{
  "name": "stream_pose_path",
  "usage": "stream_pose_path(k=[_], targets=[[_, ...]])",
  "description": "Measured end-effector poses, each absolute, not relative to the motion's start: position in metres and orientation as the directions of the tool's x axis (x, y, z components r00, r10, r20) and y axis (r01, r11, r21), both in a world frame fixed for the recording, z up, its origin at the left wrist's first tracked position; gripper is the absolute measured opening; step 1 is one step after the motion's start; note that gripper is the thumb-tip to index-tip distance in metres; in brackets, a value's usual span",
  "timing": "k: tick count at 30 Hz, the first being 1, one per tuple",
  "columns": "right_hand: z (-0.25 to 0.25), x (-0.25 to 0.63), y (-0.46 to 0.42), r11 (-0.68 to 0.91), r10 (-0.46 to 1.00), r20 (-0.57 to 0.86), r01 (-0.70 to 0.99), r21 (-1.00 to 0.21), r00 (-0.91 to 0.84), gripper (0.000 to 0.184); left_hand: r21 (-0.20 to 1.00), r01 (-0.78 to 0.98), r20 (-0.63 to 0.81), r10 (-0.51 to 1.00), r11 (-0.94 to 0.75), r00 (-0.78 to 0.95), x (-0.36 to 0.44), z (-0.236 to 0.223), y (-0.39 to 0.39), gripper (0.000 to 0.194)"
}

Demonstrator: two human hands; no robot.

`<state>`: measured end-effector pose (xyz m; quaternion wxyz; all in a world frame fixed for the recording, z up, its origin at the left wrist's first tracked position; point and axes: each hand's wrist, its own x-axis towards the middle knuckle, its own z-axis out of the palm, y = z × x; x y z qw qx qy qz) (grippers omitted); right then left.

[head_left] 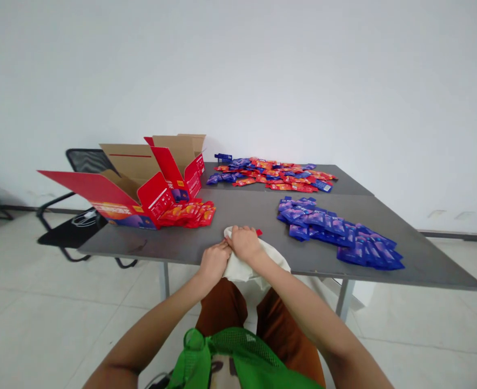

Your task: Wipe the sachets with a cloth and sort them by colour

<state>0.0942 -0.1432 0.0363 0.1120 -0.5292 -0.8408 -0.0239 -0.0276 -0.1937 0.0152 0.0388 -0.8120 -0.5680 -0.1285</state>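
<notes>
A white cloth (238,269) lies bunched over the table's front edge, part of it hanging down. My left hand (216,259) grips its left side, fingers curled. My right hand (244,243) is closed on the cloth's top, close against the left. Just beyond the right hand a small bit of red (259,232) shows; the rest of it is hidden. To the left, a heap of red-orange packets (193,213) leans by the open boxes. Off to the right lie rows of overlapping blue-purple packets (327,224).
Two open red cartons, a near one (120,197) and a far one (181,167), stand at the table's left with flaps up. A mixed pile of red and blue packets (274,174) covers the back of the grey table (246,202). Behind the cartons is a black chair (60,229).
</notes>
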Motion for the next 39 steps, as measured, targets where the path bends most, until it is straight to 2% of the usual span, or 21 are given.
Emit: stream_pose_path(k=[2,4,9,12,14,16,19,23,26,29,31,34,36,39], targets=[[0.036,0.09,-0.137,0.453,0.88,0.196,0.888,-0.079,-0.432,0.035,0.072,0.908,0.236,0.892,-0.412,0.386,-0.031,0.017,-0.19,0.025],[0.035,0.096,-0.128,0.401,0.906,0.185,0.912,-0.086,-0.381,0.036,0.041,0.879,0.203,0.865,-0.475,0.458,-0.034,0.02,-0.186,0.026],[0.033,0.131,-0.106,0.126,0.975,0.201,0.982,-0.143,-0.095,0.034,-0.036,0.874,0.111,0.868,-0.484,0.485,-0.033,0.034,-0.183,0.03],[0.031,0.133,-0.106,0.029,0.979,0.206,0.986,-0.163,0.006,0.031,-0.077,0.885,0.029,0.887,-0.458,0.462,-0.028,0.041,-0.183,0.028],[0.03,0.122,-0.113,0.075,0.974,0.225,0.982,-0.171,-0.035,0.029,-0.116,0.888,-0.017,0.895,-0.445,0.446,-0.027,0.045,-0.183,0.026],[0.028,0.106,-0.12,0.207,0.955,0.249,0.965,-0.161,-0.163,0.025,-0.142,0.896,-0.034,0.906,-0.422,0.421,-0.027,0.048,-0.182,0.025],[0.027,0.092,-0.125,0.324,0.921,0.27,0.936,-0.135,-0.28,0.026,-0.121,0.899,-0.008,0.906,-0.422,0.424,-0.03,0.05,-0.18,0.024],[0.028,0.107,-0.115,0.166,0.96,0.252,0.971,-0.172,-0.119,0.03,-0.076,0.901,0.073,0.899,-0.427,0.433,-0.031,0.04,-0.183,0.028],[0.032,0.128,-0.104,0.029,0.972,0.232,0.981,-0.19,0.016,0.029,0.037,0.945,0.264,0.915,-0.324,0.304,-0.026,0.02,-0.194,0.031],[0.044,0.144,-0.099,-0.008,0.987,0.152,0.963,-0.271,0.051,0.033,0.169,0.955,0.442,0.885,-0.244,0.147,-0.018,0.002,-0.205,0.035],[0.055,0.148,-0.1,0.012,0.994,0.109,0.918,-0.397,0.034,0.037,0.2,0.958,0.463,0.882,-0.208,0.094,-0.017,-0.002,-0.207,0.035],[0.066,0.149,-0.109,0.072,0.968,0.237,0.818,-0.571,0.081,0.042,0.303,0.934,0.464,0.886,-0.188,0.028,-0.022,0.001,-0.2,0.032],[0.065,0.149,-0.117,0.112,0.923,0.353,0.775,-0.623,0.151,0.044,0.498,0.84,0.462,0.886,-0.217,-0.045,-0.029,0.004,-0.191,0.03],[0.052,0.148,-0.127,0.163,0.88,0.437,0.747,-0.645,0.185,0.044,0.847,0.494,0.323,0.928,-0.196,-0.186,-0.037,0.005,-0.176,0.033]])
